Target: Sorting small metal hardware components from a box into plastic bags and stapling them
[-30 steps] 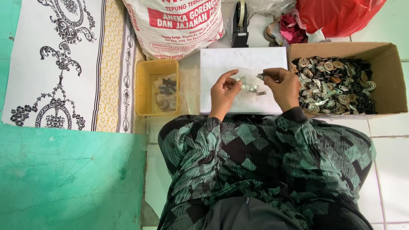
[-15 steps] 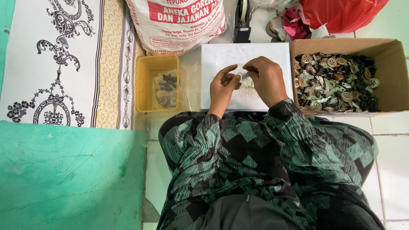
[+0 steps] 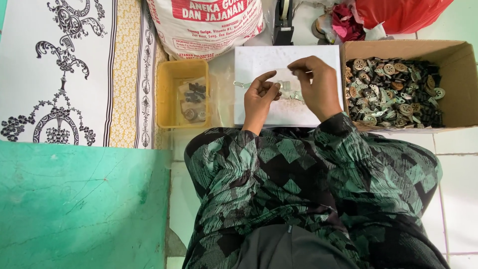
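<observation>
My left hand (image 3: 261, 95) and my right hand (image 3: 316, 84) meet over a white board (image 3: 259, 60) on my lap. Together they hold a small clear plastic bag (image 3: 288, 85) with small metal parts inside. The left fingers pinch its lower edge and a thin metal piece sticks out to the left. The right fingers pinch the bag's top edge. A cardboard box (image 3: 460, 55) full of several small metal and dark parts stands just right of my right hand.
A yellow plastic tray (image 3: 172, 74) holding a few bagged parts sits left of the board. A large white sack (image 3: 206, 22) with red print stands behind it, beside a tape dispenser (image 3: 283, 20) and a red bag (image 3: 398, 12). A patterned cloth (image 3: 64, 69) and a green mat (image 3: 74, 209) lie on the left.
My right hand has lifted from the bag's middle to its top edge and moved slightly right. The left hand has stayed on the bag.
</observation>
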